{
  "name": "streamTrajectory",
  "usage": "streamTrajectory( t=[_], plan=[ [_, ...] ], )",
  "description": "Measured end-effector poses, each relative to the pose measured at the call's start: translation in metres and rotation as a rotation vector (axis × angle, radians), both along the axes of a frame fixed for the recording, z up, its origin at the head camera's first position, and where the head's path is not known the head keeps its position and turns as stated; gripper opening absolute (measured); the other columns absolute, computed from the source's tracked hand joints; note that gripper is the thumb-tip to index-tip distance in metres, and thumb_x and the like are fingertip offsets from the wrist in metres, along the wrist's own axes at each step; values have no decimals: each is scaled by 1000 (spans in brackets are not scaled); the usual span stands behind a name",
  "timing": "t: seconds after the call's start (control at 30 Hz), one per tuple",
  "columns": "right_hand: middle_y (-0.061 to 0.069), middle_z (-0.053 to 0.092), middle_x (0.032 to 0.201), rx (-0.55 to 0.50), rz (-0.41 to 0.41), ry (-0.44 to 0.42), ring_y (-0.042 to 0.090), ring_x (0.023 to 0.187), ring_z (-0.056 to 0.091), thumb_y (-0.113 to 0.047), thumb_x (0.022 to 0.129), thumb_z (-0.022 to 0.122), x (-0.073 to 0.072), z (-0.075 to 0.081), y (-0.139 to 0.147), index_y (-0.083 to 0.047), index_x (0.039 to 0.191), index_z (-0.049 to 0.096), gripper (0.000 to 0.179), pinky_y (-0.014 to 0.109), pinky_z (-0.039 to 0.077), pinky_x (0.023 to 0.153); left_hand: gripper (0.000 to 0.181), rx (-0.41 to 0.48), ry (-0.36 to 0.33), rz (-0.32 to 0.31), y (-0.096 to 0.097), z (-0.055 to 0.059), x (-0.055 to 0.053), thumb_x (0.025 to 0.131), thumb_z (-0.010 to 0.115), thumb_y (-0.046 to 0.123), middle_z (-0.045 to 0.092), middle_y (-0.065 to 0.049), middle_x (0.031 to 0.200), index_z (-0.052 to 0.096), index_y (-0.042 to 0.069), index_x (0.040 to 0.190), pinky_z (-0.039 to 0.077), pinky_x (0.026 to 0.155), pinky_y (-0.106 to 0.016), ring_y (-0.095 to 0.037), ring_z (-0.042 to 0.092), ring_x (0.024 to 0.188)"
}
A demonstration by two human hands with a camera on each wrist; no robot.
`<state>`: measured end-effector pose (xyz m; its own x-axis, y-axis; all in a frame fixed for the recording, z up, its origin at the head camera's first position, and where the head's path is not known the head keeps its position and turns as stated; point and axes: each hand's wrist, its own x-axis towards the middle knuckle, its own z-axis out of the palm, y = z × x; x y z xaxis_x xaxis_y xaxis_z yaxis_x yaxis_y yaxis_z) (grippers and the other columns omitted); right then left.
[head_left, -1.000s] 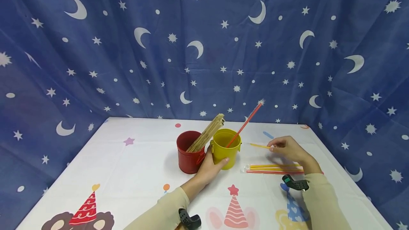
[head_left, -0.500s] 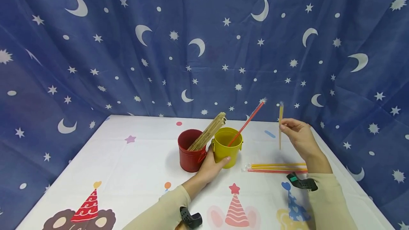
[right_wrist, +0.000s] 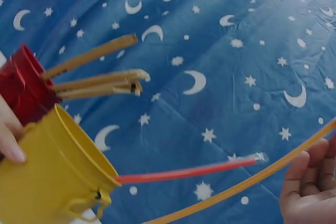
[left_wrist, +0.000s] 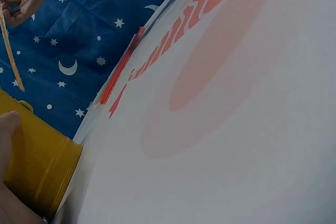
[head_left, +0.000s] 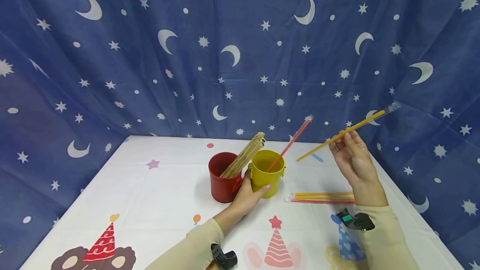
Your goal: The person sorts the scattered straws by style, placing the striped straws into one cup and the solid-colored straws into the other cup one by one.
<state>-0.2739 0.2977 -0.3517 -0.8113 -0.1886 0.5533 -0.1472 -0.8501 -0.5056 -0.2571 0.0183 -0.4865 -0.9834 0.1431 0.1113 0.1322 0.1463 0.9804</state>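
Around yellow bucket [head_left: 263,179], left hand [head_left: 245,199]; right hand's [head_left: 353,161] pinched straw [head_left: 322,146] whole in head-view only.

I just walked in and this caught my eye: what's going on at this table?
A person's left hand grips the yellow bucket, while the right hand holds up a yellow straw, tilted and clear of the table. A red straw leans out of the yellow bucket. The red bucket beside it holds several tan sticks. More straws, yellow and red, lie on the table near the right forearm.
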Motion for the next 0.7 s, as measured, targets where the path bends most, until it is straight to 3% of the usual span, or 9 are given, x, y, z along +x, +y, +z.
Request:
streamTrajectory(
  t=[0.43,0.7],
  plan=[
    [11,70,103,-58,53,-44,22,90,64,-13,109,35,7,9,1,-3,112,71,38,33,51,87,86,5,-17,-7,1,1,-1,94,70,26,37,-16,159,18,6,159,23,127,-54,-34,36,148],
    [11,72,111,-32,144,-25,21,93,67,-13,109,32,2,-3,-15,-3,114,71,40,32,51,92,86,-2,-17,-7,-1,2,1,94,70,26,37,-16,159,19,6,159,24,126,-55,-35,36,148]
  ],
)
